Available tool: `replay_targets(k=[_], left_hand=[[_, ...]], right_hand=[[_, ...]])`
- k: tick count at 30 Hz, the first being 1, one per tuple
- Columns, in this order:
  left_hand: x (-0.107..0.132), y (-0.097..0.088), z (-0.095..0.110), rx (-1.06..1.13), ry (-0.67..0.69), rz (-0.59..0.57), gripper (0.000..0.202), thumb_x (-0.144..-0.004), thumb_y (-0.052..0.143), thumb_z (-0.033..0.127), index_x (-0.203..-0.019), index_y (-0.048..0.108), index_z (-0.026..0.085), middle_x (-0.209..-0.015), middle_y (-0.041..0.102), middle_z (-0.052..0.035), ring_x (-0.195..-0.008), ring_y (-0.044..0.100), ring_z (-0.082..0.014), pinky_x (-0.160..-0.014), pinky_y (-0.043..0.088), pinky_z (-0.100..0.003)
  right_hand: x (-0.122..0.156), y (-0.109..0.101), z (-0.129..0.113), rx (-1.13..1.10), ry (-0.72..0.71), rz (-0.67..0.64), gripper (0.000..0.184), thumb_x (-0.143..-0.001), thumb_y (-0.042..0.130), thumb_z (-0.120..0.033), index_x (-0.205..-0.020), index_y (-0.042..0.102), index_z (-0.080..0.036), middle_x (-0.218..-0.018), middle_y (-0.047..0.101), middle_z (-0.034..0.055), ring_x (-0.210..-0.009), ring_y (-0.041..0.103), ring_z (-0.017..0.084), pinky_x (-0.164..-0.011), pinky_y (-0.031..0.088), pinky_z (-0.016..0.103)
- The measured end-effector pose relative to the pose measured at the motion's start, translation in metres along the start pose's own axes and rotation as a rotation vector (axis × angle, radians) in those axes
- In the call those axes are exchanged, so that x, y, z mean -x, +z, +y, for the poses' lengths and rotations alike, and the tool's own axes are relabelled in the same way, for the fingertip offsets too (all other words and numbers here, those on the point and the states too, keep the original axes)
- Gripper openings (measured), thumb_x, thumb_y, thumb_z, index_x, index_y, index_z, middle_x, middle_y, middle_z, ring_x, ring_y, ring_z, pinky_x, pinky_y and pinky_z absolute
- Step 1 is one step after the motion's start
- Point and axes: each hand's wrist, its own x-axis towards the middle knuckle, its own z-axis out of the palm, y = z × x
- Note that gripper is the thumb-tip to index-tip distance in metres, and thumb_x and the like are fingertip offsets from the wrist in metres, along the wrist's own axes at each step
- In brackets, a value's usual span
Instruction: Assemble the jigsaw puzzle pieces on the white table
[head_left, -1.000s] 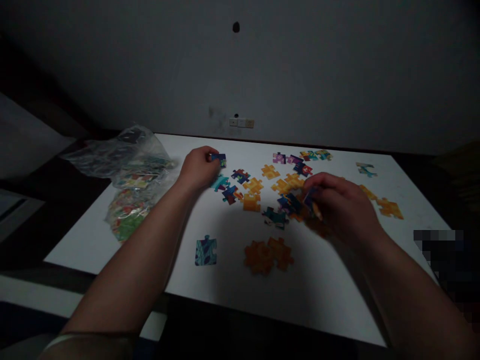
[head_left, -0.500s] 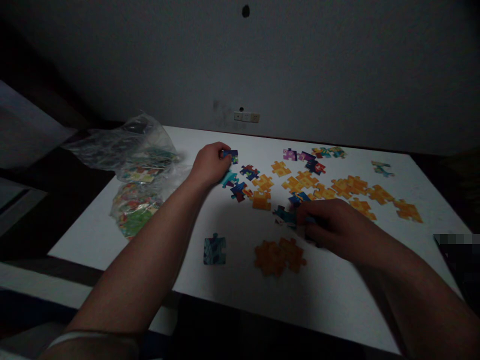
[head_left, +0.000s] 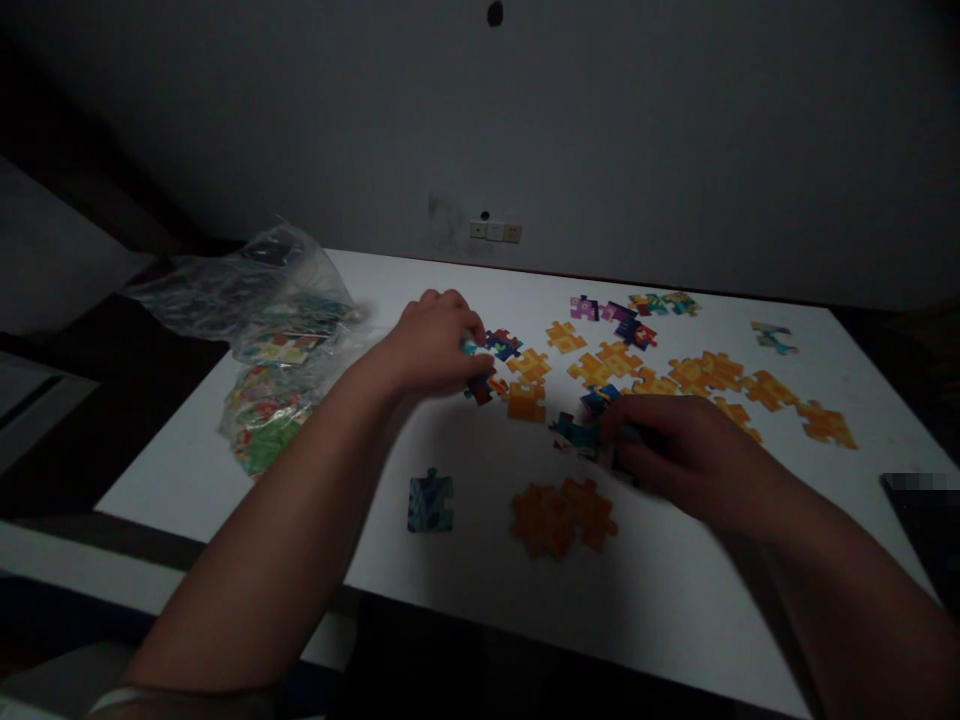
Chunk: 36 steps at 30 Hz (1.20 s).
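My left hand is over the left end of the loose jigsaw puzzle pieces, thumb and fingers closed around a teal puzzle piece, most of it covered. Dark blue and red pieces lie beside its fingertips. Lower right, my right hand pinches a puzzle piece, mostly hidden by the fingers. Just left of those fingertips are a dark teal piece and a blue piece. Two joined or overlapping orange pieces and a single teal-grey piece rest closer to me.
Orange pieces spread across the right of the white table. Purple pieces and multicoloured ones lie farther back. Clear plastic bags with more pieces sit at left. A wall with sockets stands behind; a dark object is at right.
My left hand has moved right and toward me, onto the teal piece; the dark blue piece it held is out of sight. My right hand stays nearly in place.
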Motion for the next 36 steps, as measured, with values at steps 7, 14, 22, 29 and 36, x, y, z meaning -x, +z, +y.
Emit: replay_targets(k=[7, 14, 22, 29, 36], left_hand=[[0.019, -0.015, -0.007, -0.065, 0.084, -0.187, 0.095, -0.064, 0.101, 0.057, -0.149, 0.07, 0.027, -0.151, 0.064, -0.0172, -0.133, 0.057, -0.0452, -0.117, 0.048, -0.059], [0.02, -0.026, -0.039, -0.004, -0.006, -0.226, 0.086, -0.076, 0.089, 0.056, -0.154, 0.069, 0.024, -0.147, 0.067, -0.0186, -0.135, 0.061, -0.0426, -0.119, 0.049, -0.055], [0.012, -0.014, -0.041, 0.019, 0.084, -0.175, 0.074, -0.087, 0.076, 0.059, -0.151, 0.074, 0.023, -0.14, 0.069, -0.0202, -0.129, 0.063, -0.0421, -0.117, 0.05, -0.058], [0.013, -0.015, -0.042, 0.016, 0.042, -0.176, 0.076, -0.084, 0.076, 0.058, -0.149, 0.073, 0.019, -0.139, 0.067, -0.0208, -0.129, 0.064, -0.0415, -0.116, 0.052, -0.055], [-0.007, 0.009, -0.012, 0.003, 0.096, -0.003, 0.068, -0.094, 0.065, 0.038, -0.158, 0.067, 0.015, -0.157, 0.064, -0.0228, -0.144, 0.055, -0.0445, -0.127, 0.043, -0.059]], right_hand=[[0.001, 0.001, 0.001, 0.002, 0.001, 0.043, 0.008, -0.084, 0.068, -0.022, -0.085, 0.075, -0.027, -0.073, 0.072, 0.0008, -0.063, 0.06, 0.019, -0.061, 0.041, 0.034], [0.001, 0.001, 0.003, 0.044, 0.001, 0.044, 0.007, -0.086, 0.069, -0.024, -0.085, 0.075, -0.028, -0.072, 0.072, 0.0017, -0.06, 0.06, 0.02, -0.058, 0.04, 0.034], [-0.001, 0.002, 0.003, 0.059, -0.004, 0.037, 0.007, -0.086, 0.068, -0.024, -0.085, 0.074, -0.028, -0.073, 0.073, 0.0012, -0.059, 0.059, 0.019, -0.058, 0.04, 0.033], [0.0, 0.003, 0.002, 0.078, 0.005, 0.032, 0.01, -0.087, 0.067, -0.025, -0.089, 0.077, -0.027, -0.077, 0.075, 0.0022, -0.063, 0.064, 0.02, -0.06, 0.041, 0.034], [0.001, 0.005, 0.002, 0.09, -0.002, 0.034, 0.011, -0.087, 0.067, -0.023, -0.089, 0.077, -0.028, -0.077, 0.076, 0.002, -0.065, 0.065, 0.021, -0.061, 0.041, 0.033]])
